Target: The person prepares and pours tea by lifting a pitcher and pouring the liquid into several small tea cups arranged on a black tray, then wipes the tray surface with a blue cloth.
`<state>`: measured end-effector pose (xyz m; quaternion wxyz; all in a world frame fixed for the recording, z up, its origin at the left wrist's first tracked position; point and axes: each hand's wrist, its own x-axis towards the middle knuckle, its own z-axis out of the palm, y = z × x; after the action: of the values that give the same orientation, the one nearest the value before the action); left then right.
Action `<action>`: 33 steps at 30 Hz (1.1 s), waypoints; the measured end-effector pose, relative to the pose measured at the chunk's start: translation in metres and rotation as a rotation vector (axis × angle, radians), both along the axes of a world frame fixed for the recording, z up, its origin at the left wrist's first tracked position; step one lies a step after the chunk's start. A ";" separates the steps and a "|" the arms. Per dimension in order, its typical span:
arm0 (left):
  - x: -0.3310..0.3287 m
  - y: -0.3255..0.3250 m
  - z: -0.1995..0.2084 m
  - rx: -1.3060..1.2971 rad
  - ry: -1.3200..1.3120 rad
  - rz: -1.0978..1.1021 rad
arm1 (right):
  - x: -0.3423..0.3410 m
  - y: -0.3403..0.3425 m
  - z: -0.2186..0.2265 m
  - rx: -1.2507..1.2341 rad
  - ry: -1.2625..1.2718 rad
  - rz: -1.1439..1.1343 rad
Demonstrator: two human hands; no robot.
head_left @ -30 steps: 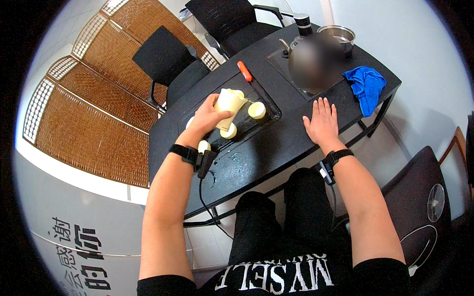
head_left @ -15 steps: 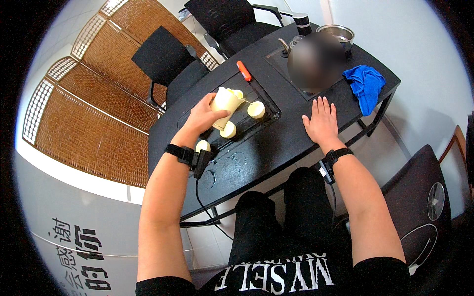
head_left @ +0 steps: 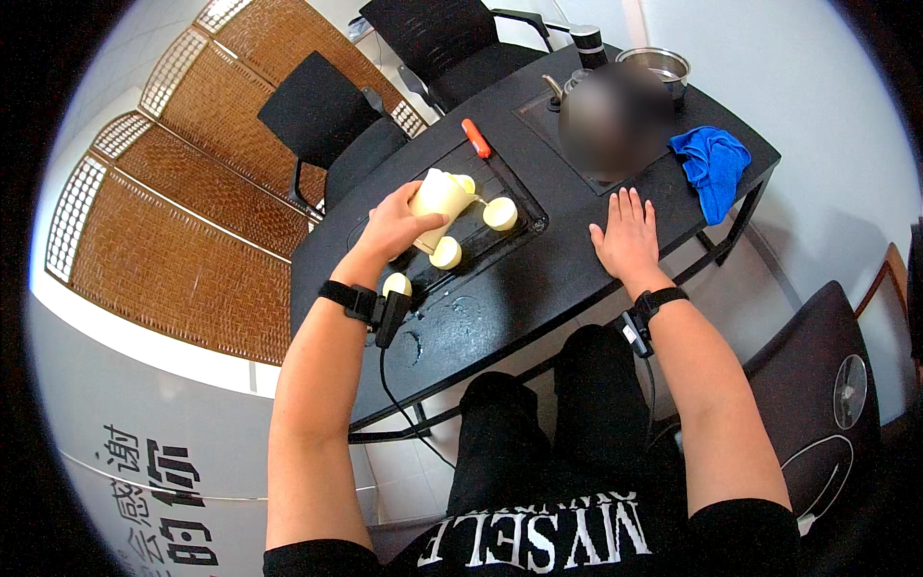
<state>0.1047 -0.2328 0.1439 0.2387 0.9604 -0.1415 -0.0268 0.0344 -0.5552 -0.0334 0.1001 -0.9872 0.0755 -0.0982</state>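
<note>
Your left grip (head_left: 396,223) is grasping the cream pitcher (head_left: 439,205) over the desk's (head_left: 514,298) left half, tilting it seemingly so liquid is reaching 1 cup (head_left: 500,214), while your empty right grip (head_left: 626,234) is lying flat by the near edge, perhaps bracing.

On the tray (head_left: 492,181), one cup (head_left: 500,213) stands right of the left hand's (head_left: 399,223) grip on the pitcher (head_left: 440,204), a second (head_left: 445,254) sits just before it, and a third (head_left: 466,183) is partly behind the pitcher. Beyond the grip — toward the far chairs (head_left: 332,115) — lies an oblong object (head_left: 476,137); well to its right, the right hand (head_left: 627,236) rests on the table (head_left: 538,274), the cloth (head_left: 713,165) farther right.
</note>
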 end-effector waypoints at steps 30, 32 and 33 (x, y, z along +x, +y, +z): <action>0.011 -0.033 0.005 0.256 0.043 0.018 | 0.000 -0.001 -0.001 0.026 -0.040 0.011; 0.013 -0.037 0.003 0.281 0.045 0.023 | 0.001 -0.002 -0.003 0.029 -0.042 0.013; 0.013 -0.039 0.003 0.286 0.047 0.023 | 0.001 -0.002 -0.004 0.031 -0.055 0.013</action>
<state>0.1182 -0.2723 0.1464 0.1030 0.9852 -0.1197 -0.0663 0.0353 -0.5576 -0.0378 0.1182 -0.9829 0.0676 -0.1235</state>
